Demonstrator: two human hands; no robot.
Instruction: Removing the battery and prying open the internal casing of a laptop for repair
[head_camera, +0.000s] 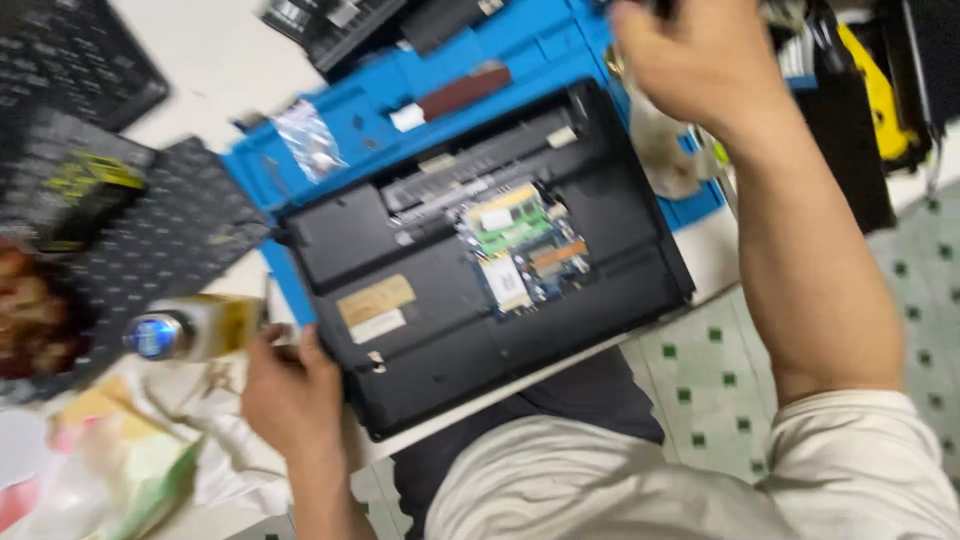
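A black laptop (600, 230) lies bottom side up on a blue work mat (520, 50). Its service cover is off, and green memory modules and a circuit board (520, 245) show in the opening. My left hand (290, 395) is at the laptop's near left corner, fingers curled over the edge and thumb on the case. My right hand (690, 55) is raised over the far right corner at the frame's top edge. Its fingers are closed and blurred, and something dark pokes out above the knuckles; what it is I cannot tell.
A bottle with a blue cap (190, 330) lies just left of my left hand. Loose black keyboards (150, 230) and crumpled bags (110, 450) fill the left side. A yellow and black tool (880, 100) sits at the far right. The table edge runs under the laptop, with tiled floor (700, 370) below.
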